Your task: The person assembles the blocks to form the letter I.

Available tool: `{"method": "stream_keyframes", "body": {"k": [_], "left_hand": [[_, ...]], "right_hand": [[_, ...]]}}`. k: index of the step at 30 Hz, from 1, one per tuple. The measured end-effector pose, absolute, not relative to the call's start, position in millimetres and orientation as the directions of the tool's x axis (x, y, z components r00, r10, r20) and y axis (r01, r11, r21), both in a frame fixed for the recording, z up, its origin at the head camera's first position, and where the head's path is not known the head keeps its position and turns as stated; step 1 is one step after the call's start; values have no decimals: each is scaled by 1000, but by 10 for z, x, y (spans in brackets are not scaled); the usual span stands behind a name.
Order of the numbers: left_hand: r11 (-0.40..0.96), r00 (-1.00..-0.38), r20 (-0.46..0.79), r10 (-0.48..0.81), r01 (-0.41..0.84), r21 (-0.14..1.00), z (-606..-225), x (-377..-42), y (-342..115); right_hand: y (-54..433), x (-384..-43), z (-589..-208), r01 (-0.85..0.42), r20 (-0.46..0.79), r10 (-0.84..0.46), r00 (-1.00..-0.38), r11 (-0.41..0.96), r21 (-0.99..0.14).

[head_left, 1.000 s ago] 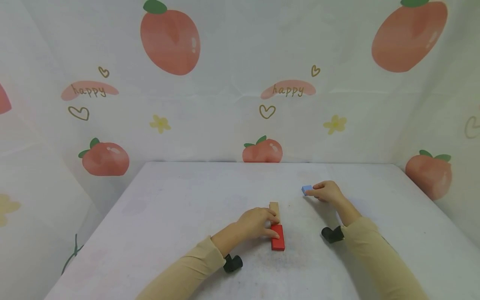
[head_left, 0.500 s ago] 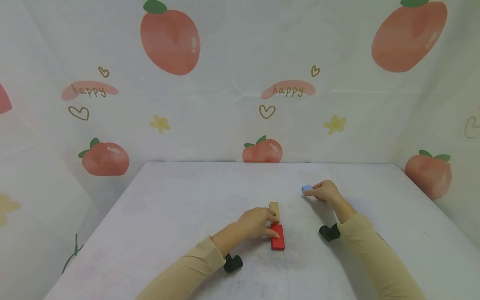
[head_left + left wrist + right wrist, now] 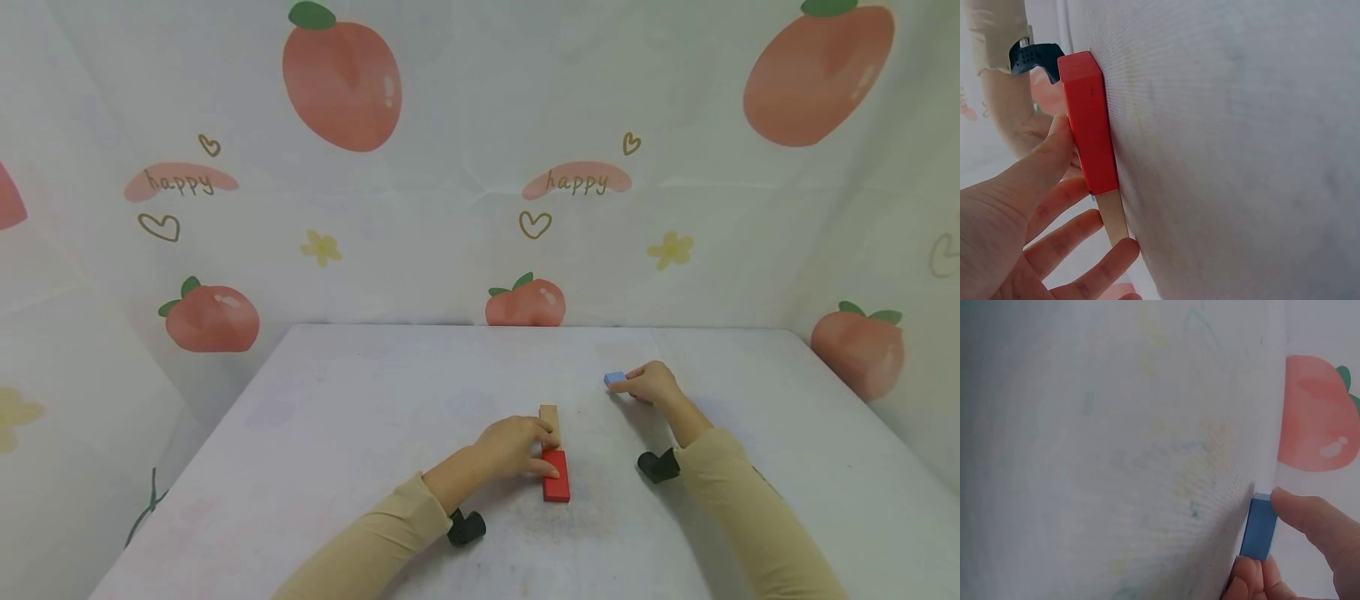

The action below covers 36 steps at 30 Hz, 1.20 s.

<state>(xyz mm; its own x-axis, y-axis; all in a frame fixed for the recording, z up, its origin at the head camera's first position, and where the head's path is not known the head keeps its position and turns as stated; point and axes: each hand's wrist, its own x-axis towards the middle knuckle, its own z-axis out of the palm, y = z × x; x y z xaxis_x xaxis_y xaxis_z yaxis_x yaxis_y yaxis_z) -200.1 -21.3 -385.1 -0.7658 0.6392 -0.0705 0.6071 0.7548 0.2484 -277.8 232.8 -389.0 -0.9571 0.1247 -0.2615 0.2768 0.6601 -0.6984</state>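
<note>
- The left hand [image 3: 510,446] lies over two blocks in the middle of the surface [image 3: 337,417], its fingers spread apart.
- Its thumb rests on the red block [image 3: 557,490]; the other fingers reach over to the wooden block [image 3: 549,412].
- The red block lies flat, end to end with the wooden block, which is on its far side; the two touch.
- The right hand [image 3: 654,383] pinches the blue block [image 3: 1259,530] between thumb and fingers.
- The blue block is farther back and to the right, well apart from the other two; whether it touches the surface cannot be told.
- Both arms wear tan sleeves [image 3: 757,517], with a black fitting [image 3: 467,529] at each wrist.
- Behind the surface hangs a white cloth [image 3: 450,100] printed with fruit, hearts, yellow flowers and "happy".
</note>
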Motion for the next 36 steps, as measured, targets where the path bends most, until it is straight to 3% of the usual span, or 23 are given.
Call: {"method": "stream_keyframes", "body": {"k": [36], "left_hand": [[755, -767, -73, 638, 604, 254, -3861, -2014, -212]], "right_hand": [[2326, -2695, -3786, 245, -249, 82, -965, 617, -748]]}}
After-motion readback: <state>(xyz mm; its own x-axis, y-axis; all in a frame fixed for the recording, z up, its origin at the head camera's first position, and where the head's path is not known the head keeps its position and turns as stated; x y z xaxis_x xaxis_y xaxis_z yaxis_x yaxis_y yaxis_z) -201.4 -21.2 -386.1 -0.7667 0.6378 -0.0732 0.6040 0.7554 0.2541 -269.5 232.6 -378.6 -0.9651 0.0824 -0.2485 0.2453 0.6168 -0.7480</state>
